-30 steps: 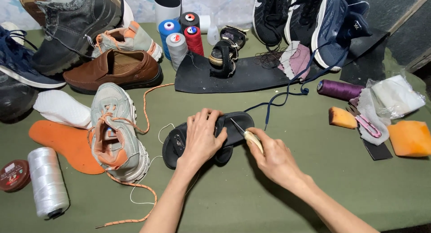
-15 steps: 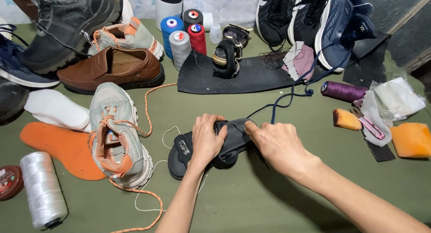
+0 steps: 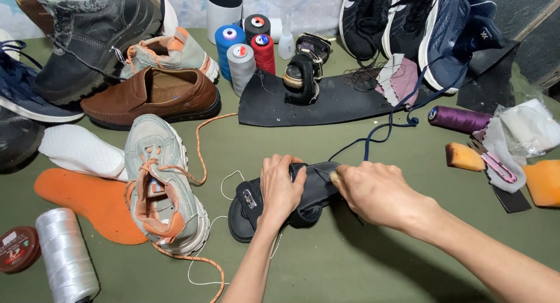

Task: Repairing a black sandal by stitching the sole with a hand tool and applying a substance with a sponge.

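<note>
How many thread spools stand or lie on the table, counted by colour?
Blue spool: 1
Black spool: 1
Red spool: 1
Grey spool: 1
Purple spool: 1
White spool: 1
Total: 6

Black sandal (image 3: 303, 201), grey-and-orange sneaker (image 3: 166, 186), brown loafer (image 3: 154, 96), olive-green table (image 3: 326, 268)
</note>
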